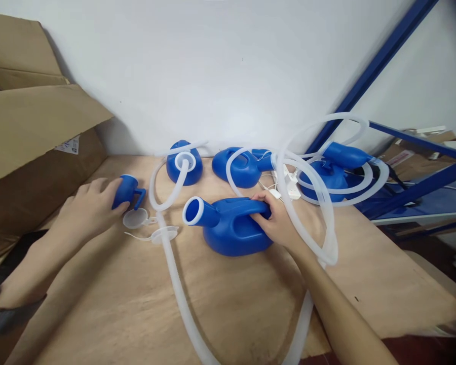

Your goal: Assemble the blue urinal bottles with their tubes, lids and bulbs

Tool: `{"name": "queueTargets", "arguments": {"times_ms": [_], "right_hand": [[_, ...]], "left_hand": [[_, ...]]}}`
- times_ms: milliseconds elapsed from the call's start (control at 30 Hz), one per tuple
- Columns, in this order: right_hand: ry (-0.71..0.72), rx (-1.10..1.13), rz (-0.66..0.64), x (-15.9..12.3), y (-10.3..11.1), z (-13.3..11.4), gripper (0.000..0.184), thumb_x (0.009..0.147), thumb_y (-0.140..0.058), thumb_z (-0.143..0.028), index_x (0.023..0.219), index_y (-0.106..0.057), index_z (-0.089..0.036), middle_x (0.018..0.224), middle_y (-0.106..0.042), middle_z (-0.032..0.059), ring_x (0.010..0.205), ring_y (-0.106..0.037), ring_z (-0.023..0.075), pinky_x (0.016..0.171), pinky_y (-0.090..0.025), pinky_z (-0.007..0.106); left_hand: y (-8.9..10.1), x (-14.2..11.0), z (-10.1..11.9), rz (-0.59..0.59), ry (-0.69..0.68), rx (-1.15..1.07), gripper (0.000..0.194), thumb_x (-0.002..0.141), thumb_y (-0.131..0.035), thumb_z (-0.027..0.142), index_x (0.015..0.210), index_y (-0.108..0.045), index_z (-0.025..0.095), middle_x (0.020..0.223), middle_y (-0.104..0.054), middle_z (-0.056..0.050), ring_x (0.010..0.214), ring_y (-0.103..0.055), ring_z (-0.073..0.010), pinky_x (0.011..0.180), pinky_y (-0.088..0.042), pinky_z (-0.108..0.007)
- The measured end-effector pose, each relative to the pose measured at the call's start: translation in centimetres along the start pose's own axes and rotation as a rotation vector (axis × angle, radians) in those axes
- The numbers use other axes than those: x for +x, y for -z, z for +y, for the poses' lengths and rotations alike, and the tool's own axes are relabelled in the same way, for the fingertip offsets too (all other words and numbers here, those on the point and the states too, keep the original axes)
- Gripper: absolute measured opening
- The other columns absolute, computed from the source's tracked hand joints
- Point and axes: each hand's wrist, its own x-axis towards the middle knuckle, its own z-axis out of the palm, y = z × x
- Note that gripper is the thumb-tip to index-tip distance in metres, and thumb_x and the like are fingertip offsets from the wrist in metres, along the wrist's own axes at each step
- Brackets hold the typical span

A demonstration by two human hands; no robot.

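My left hand (95,207) is closed round a small blue plastic cup with a hooked handle (127,190), low over the left of the table. My right hand (273,218) grips the handle end of a blue urinal bottle (237,243), which sits on the wood with its white-rimmed open mouth facing left. Between my hands lie a clear round cap (136,218) and a translucent lid (164,234), through which a long, pale flexible tube (182,294) passes. That tube loops toward the front edge.
Behind stand more blue bottles, one at the back left (192,173), another at centre (237,167). Coiled tubing (327,223) rises at right near a white power strip (292,188). A cardboard box (34,167) borders the left; a blue metal rack (380,56) stands right.
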Motion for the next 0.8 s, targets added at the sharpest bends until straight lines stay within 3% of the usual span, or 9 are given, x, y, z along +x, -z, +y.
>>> {"name": "queueTargets", "arguments": {"times_ms": [67, 167, 233, 333, 433, 533, 633, 800], "right_hand": [[0.004, -0.025, 0.007, -0.1, 0.0, 0.0, 0.015, 0.095, -0.07, -0.028, 0.109, -0.063, -0.028, 0.108, -0.075, 0.0067, 0.101, -0.072, 0.0306, 0.096, -0.058, 0.051], [0.022, -0.053, 0.015, -0.2, 0.0, 0.1, 0.016, 0.094, -0.071, -0.027, 0.109, -0.065, -0.028, 0.11, -0.076, 0.0076, 0.102, -0.073, 0.0325, 0.096, -0.058, 0.053], [0.032, -0.07, 0.025, -0.2, 0.0, 0.2, 0.016, 0.094, -0.071, -0.028, 0.109, -0.066, -0.028, 0.109, -0.076, 0.0081, 0.102, -0.073, 0.0332, 0.096, -0.058, 0.054], [0.038, -0.094, 0.012, -0.3, 0.1, 0.1, 0.012, 0.096, -0.069, -0.03, 0.108, -0.068, -0.026, 0.107, -0.076, 0.0085, 0.102, -0.073, 0.0326, 0.095, -0.058, 0.053], [0.044, -0.111, -0.007, -0.3, 0.1, 0.1, 0.011, 0.098, -0.067, -0.03, 0.108, -0.068, -0.025, 0.107, -0.077, 0.0092, 0.101, -0.073, 0.0315, 0.094, -0.058, 0.051], [0.054, -0.119, 0.001, -0.4, 0.1, 0.1, 0.012, 0.098, -0.068, -0.03, 0.109, -0.068, -0.025, 0.106, -0.076, 0.0093, 0.101, -0.073, 0.0319, 0.094, -0.058, 0.052], [0.07, -0.112, 0.001, -0.4, 0.1, 0.2, 0.011, 0.099, -0.067, -0.031, 0.109, -0.068, -0.025, 0.106, -0.077, 0.0086, 0.101, -0.073, 0.032, 0.094, -0.058, 0.052], [0.075, -0.104, -0.001, -0.3, 0.1, 0.1, 0.012, 0.1, -0.067, -0.031, 0.11, -0.068, -0.025, 0.106, -0.077, 0.009, 0.1, -0.073, 0.0314, 0.093, -0.058, 0.051]], "left_hand": [[-0.1, -1.6, 1.0, -0.009, -0.107, -0.003, 0.049, 0.111, -0.036, 0.04, 0.151, -0.06, 0.022, 0.162, -0.055, -0.024, 0.147, -0.049, -0.0588, 0.106, -0.048, -0.077], [-1.7, -3.2, 1.5, -0.044, -0.223, -0.024, 0.046, 0.103, -0.042, 0.023, 0.14, -0.07, 0.021, 0.159, -0.061, -0.02, 0.149, -0.052, -0.0522, 0.112, -0.051, -0.065], [-3.2, -3.4, 1.2, -0.056, -0.252, -0.043, 0.048, 0.097, -0.048, 0.02, 0.139, -0.072, 0.022, 0.159, -0.062, -0.018, 0.15, -0.054, -0.0496, 0.116, -0.05, -0.061], [-5.4, -2.6, 0.6, -0.06, -0.231, -0.064, 0.062, 0.087, -0.051, 0.019, 0.147, -0.066, 0.019, 0.161, -0.061, -0.019, 0.15, -0.055, -0.0488, 0.12, -0.047, -0.065], [-6.6, -1.8, 0.2, -0.068, -0.191, -0.071, 0.066, 0.085, -0.049, 0.024, 0.149, -0.064, 0.018, 0.158, -0.062, -0.021, 0.146, -0.058, -0.0476, 0.117, -0.049, -0.065], [-6.3, -2.0, 0.6, -0.071, -0.203, -0.087, 0.056, 0.092, -0.047, 0.032, 0.143, -0.068, 0.018, 0.149, -0.068, -0.022, 0.137, -0.064, -0.047, 0.109, -0.053, -0.063], [-4.8, -2.8, 1.3, -0.064, -0.23, -0.104, 0.043, 0.103, -0.047, 0.04, 0.134, -0.069, 0.019, 0.137, -0.075, -0.017, 0.126, -0.069, -0.0424, 0.102, -0.057, -0.055], [-1.9, -2.8, 0.8, 0.048, -0.176, -0.109, 0.048, 0.108, -0.053, 0.048, 0.145, -0.061, 0.018, 0.14, -0.067, -0.015, 0.127, -0.066, -0.0404, 0.097, -0.056, -0.046]]}}
